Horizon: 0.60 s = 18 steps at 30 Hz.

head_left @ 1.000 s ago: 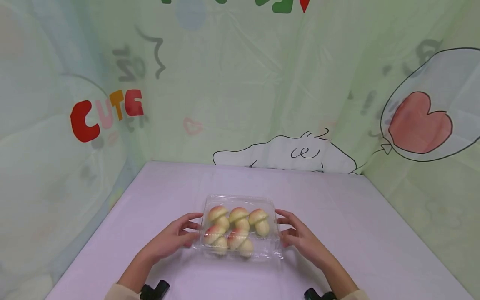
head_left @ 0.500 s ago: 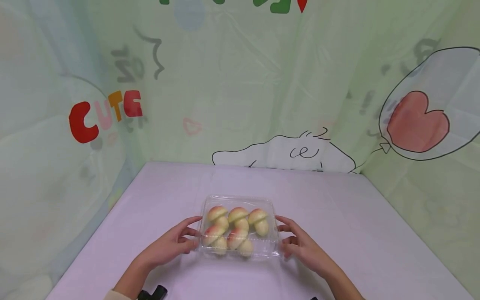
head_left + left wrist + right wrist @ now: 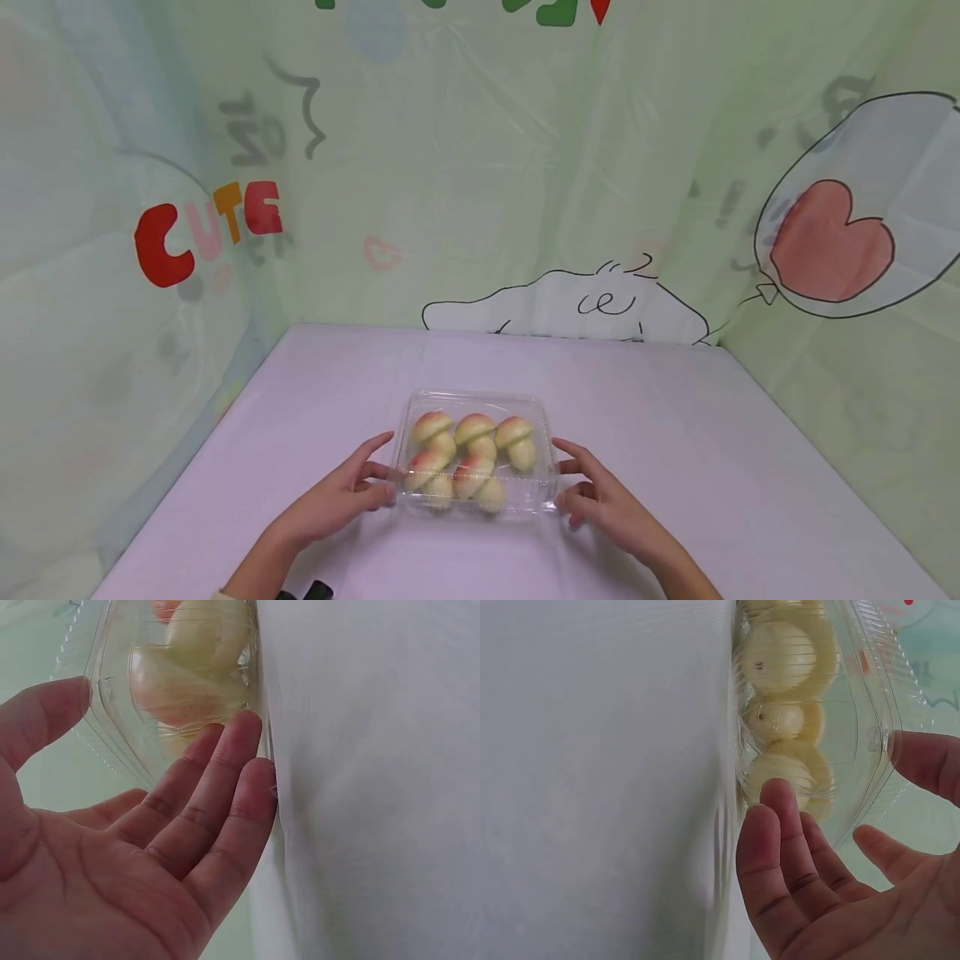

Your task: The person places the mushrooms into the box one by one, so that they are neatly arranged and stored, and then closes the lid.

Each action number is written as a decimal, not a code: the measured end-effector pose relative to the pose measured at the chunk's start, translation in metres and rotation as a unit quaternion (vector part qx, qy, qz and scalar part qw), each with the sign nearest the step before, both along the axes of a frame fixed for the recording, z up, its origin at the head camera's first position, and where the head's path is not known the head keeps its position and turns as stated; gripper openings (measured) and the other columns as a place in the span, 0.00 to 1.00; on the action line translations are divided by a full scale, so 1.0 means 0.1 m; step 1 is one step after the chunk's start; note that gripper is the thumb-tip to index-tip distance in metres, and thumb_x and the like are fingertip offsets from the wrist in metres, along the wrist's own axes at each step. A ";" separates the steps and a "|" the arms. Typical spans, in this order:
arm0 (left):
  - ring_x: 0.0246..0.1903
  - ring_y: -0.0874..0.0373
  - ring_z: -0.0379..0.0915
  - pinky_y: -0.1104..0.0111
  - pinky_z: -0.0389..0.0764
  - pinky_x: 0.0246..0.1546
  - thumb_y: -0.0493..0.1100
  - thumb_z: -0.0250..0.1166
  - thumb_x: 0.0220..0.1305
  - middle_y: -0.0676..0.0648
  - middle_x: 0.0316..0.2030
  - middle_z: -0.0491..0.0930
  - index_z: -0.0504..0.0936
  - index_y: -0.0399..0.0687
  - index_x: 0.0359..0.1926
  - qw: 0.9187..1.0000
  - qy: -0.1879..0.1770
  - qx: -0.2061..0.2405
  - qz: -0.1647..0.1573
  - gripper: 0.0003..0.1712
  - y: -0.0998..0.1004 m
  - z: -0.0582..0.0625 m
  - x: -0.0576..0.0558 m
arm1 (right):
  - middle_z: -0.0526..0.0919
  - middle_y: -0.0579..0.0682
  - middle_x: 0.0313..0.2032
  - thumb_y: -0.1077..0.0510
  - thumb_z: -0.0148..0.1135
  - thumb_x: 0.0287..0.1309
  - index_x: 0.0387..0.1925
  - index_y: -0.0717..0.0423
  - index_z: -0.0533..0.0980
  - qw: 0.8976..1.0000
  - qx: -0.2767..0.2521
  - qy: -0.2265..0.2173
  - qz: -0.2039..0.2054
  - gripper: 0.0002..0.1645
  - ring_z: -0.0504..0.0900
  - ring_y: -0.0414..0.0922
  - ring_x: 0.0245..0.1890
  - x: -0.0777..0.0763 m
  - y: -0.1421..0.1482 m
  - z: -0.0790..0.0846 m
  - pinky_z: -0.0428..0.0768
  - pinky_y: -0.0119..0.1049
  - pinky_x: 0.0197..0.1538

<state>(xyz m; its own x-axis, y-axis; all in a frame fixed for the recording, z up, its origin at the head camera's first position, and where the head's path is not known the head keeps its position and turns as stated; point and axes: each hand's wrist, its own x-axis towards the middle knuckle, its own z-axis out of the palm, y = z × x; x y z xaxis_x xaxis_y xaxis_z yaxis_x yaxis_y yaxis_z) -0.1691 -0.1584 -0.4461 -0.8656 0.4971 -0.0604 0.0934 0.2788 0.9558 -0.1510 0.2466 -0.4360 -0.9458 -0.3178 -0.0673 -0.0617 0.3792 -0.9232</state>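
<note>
A clear plastic clamshell box (image 3: 517,492) sits on the table in front of me, its lid down over several pale yellow, red-tinged mushroom-shaped pieces (image 3: 476,428). My left hand (image 3: 330,500) is at the box's left side, fingers loosely extended; in the left wrist view its thumb touches the rim (image 3: 105,697). On the opposite side is my right hand (image 3: 607,500), its thumb tip at the rim by a small clasp (image 3: 880,739) in the right wrist view. Its other fingers are relaxed beside the box wall. Neither hand has its fingers curled round the box.
A pale lilac cloth covers the table (image 3: 637,400). Printed curtains (image 3: 480,167) hang behind and along both sides. Part of a black wrist device (image 3: 318,590) shows by the left forearm.
Both hands have slid slightly nearer to me along the box's sides. The left index fingertip has come away from the box edge. The box has stayed almost in place.
</note>
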 end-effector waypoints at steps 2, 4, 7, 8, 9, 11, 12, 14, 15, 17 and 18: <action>0.51 0.47 0.85 0.62 0.80 0.52 0.46 0.62 0.75 0.36 0.62 0.79 0.47 0.46 0.82 1.000 0.002 -0.003 0.003 0.46 0.00 0.00 0.01 | 0.68 0.68 0.64 0.62 0.61 0.64 0.79 0.50 0.55 1.000 -0.003 0.002 0.002 0.45 0.83 0.49 0.41 0.00 0.00 -0.01 0.85 0.38 0.39; 0.51 0.47 0.85 0.62 0.81 0.52 0.46 0.62 0.75 0.36 0.61 0.80 0.48 0.45 0.82 1.000 0.004 -0.004 0.008 0.45 0.01 -0.01 0.01 | 0.70 0.67 0.61 0.63 0.61 0.64 0.79 0.52 0.54 1.000 -0.009 0.004 0.006 0.46 0.83 0.48 0.39 0.00 0.00 -0.02 0.85 0.38 0.38; 0.50 0.48 0.86 0.59 0.81 0.54 0.46 0.62 0.74 0.37 0.60 0.80 0.48 0.46 0.82 1.000 -0.002 -0.004 0.015 0.45 0.01 -0.02 0.03 | 0.73 0.65 0.56 0.63 0.61 0.63 0.80 0.55 0.53 1.000 -0.019 0.002 0.007 0.47 0.83 0.47 0.38 0.00 0.00 -0.03 0.85 0.38 0.36; 0.50 0.48 0.86 0.57 0.82 0.55 0.46 0.62 0.74 0.38 0.60 0.80 0.48 0.47 0.82 1.000 -0.005 -0.004 0.017 0.45 0.02 -0.02 0.03 | 0.74 0.64 0.54 0.63 0.61 0.63 0.80 0.56 0.52 1.000 -0.022 0.000 0.006 0.48 0.83 0.47 0.37 0.00 0.00 -0.03 0.84 0.38 0.36; 0.50 0.49 0.86 0.56 0.81 0.55 0.46 0.63 0.74 0.38 0.59 0.80 0.48 0.47 0.82 1.000 -0.007 -0.004 0.020 0.45 0.02 -0.02 0.04 | 0.76 0.62 0.51 0.63 0.61 0.63 0.80 0.56 0.52 1.000 -0.023 -0.001 0.006 0.48 0.82 0.46 0.36 0.00 0.00 -0.03 0.84 0.38 0.36; 0.48 0.50 0.86 0.56 0.82 0.55 0.47 0.63 0.74 0.39 0.56 0.81 0.49 0.47 0.82 1.000 -0.008 -0.004 0.023 0.45 0.02 -0.02 0.05 | 0.77 0.59 0.46 0.62 0.61 0.64 0.80 0.57 0.50 1.000 -0.025 -0.004 0.011 0.48 0.81 0.45 0.33 0.01 0.01 -0.03 0.83 0.37 0.35; 0.47 0.50 0.86 0.57 0.82 0.54 0.47 0.63 0.75 0.39 0.55 0.82 0.49 0.47 0.82 1.000 -0.008 -0.002 0.023 0.45 0.03 -0.02 0.05 | 0.78 0.57 0.43 0.62 0.61 0.65 0.80 0.57 0.50 1.000 -0.026 -0.007 0.012 0.48 0.80 0.44 0.32 0.01 0.01 -0.03 0.83 0.36 0.35; 0.44 0.50 0.85 0.62 0.83 0.52 0.46 0.62 0.75 0.39 0.50 0.83 0.49 0.46 0.82 1.000 -0.009 0.006 0.022 0.44 0.03 -0.02 0.05 | 0.77 0.53 0.37 0.62 0.60 0.67 0.81 0.56 0.50 0.999 -0.027 -0.013 0.016 0.47 0.79 0.42 0.29 0.01 0.01 -0.03 0.82 0.35 0.35; 0.43 0.51 0.85 0.64 0.83 0.50 0.45 0.62 0.75 0.39 0.48 0.83 0.48 0.45 0.82 1.000 -0.010 0.011 0.021 0.44 0.04 -0.02 0.05 | 0.77 0.52 0.35 0.62 0.59 0.67 0.81 0.56 0.49 0.999 -0.029 -0.018 0.018 0.47 0.78 0.42 0.28 0.01 0.01 -0.03 0.82 0.35 0.35; 0.41 0.51 0.84 0.68 0.84 0.47 0.43 0.61 0.75 0.40 0.44 0.83 0.48 0.43 0.82 1.000 -0.012 0.020 0.019 0.43 0.05 -0.02 0.06 | 0.76 0.50 0.32 0.62 0.59 0.68 0.81 0.55 0.49 0.999 -0.034 -0.030 0.019 0.47 0.77 0.41 0.27 0.02 0.01 -0.03 0.82 0.34 0.36; 0.40 0.52 0.84 0.68 0.84 0.46 0.41 0.60 0.75 0.40 0.42 0.83 0.48 0.43 0.82 0.999 -0.012 0.024 0.018 0.43 0.06 -0.02 0.06 | 0.76 0.50 0.31 0.62 0.59 0.68 0.81 0.54 0.48 0.999 -0.037 -0.035 0.018 0.47 0.77 0.41 0.27 0.02 0.01 -0.04 0.82 0.34 0.36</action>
